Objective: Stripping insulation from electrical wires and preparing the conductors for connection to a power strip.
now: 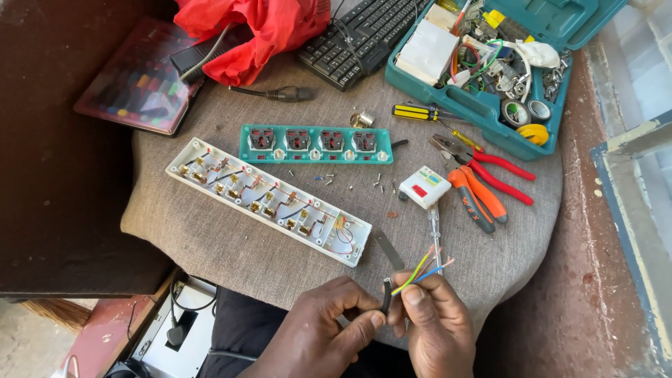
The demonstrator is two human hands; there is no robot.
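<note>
You pinch a black cable (386, 295) whose cores fan out yellow-green, blue and red-brown. Before you lie a white socket base (269, 199) and a teal socket cover (315, 144) on grey cloth (231, 245), by red-handled pliers (490, 168), orange cutters (474, 197), a teal toolbox (490, 63), and red fabric (255, 31).

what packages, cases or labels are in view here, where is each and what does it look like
Toolbox: teal plastic case, top right of the table, lid open, full of wires, tape rolls and white boxes.
White box: flat, rectangular, in the toolbox's left end.
Flat case: top left, dark red with a clear lid, rows of small coloured bits inside.
White plug: squarish, mid table beside the pliers, with a red label and a small coloured one.
No screens or signs in view.
</note>
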